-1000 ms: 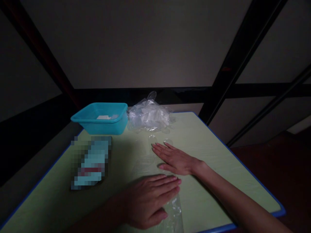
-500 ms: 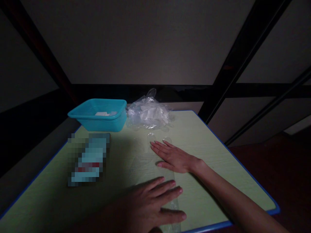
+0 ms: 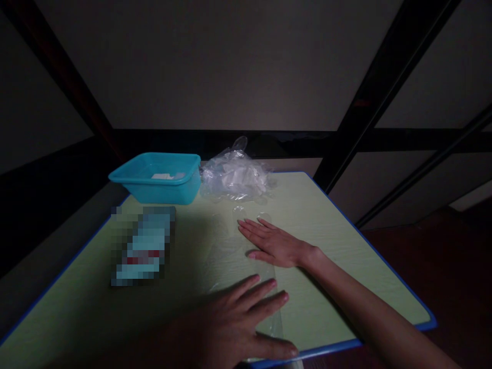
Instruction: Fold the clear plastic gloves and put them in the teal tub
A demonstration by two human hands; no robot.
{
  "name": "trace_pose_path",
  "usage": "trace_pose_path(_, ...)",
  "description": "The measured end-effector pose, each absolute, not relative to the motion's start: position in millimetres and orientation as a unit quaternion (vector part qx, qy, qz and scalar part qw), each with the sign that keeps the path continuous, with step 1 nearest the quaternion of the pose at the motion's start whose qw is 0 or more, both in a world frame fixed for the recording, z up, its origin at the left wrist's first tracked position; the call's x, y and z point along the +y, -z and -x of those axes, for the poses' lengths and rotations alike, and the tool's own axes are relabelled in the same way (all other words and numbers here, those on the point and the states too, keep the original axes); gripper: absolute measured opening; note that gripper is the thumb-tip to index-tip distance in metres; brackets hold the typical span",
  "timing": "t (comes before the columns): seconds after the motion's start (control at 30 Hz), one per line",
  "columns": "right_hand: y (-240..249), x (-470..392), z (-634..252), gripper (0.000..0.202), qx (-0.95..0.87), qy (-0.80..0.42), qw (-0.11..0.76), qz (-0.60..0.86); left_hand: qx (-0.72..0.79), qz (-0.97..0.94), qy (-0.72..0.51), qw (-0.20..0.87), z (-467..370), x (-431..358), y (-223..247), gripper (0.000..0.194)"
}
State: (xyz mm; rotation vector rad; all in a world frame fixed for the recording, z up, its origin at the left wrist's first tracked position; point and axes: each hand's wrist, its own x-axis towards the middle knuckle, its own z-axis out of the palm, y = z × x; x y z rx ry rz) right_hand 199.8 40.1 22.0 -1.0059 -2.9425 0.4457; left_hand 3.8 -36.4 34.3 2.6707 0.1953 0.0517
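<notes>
A clear disposable plastic glove (image 3: pixel 240 259) lies flat on the counter (image 3: pixel 330 220), between and partly under the two hands, its finger ends pointing away from the person. The left hand (image 3: pixel 236 325) has just fanned out: its fingers, close together a second ago, are now spread wide, with the thumb stretched toward the front edge. The right hand (image 3: pixel 274 246) has hardly moved; it rests flat, palm down, fingers nearly together, gripping nothing. The left seems to grip nothing either, though whether its palm touches the film I cannot tell. I judge that the right hand is steadying the glove while the left works nearer the cuff end.

Counting outward: one flat glove, two hands, one crumpled heap of clear plastic (image 3: pixel 238 177) whose pieces cannot be counted, one turquoise basin (image 3: pixel 165 193) with at least one white piece (image 3: pixel 161 176) inside, and one pixelated flat object (image 3: pixel 148 246) at left.
</notes>
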Motion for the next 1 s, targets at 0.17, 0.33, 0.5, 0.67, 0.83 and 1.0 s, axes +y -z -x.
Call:
trace_pose_path(0.17,-19.4,40.5,-201.4,0.064,-0.94,-0.132,0.008,0.314,0.069,-0.97,-0.003,0.232,-4.0,-36.9,-37.3,0.057)
trace_pose_path(0.33,-22.3,39.4,-200.0,0.064,-0.939,-0.123,-0.001,0.32,0.063,-0.977,-0.012,0.203,-3.8,-37.2,-35.8,0.061)
trace_pose_path(0.5,-23.1,39.0,-199.4,0.064,-0.937,-0.125,-0.011,0.326,0.055,-0.983,-0.011,0.174,-3.2,-37.9,-33.9,0.067)
trace_pose_path(0.67,-19.6,40.1,-201.3,0.058,-0.935,-0.143,0.016,0.324,0.058,-0.986,-0.037,0.149,-4.4,-40.3,-31.0,0.064)
trace_pose_path(0.83,-22.8,44.1,-204.2,0.052,-0.937,-0.16,0.089,0.297,0.021,-0.993,-0.087,0.078,-5.2,-38.4,-37.4,0.054)
trace_pose_path(1.0,-38.8,33.8,-214.3,0.031,-0.951,-0.063,0.221,0.207,0.05,-0.97,-0.234,0.037,14.8,-18.0,-41.8,0.045)
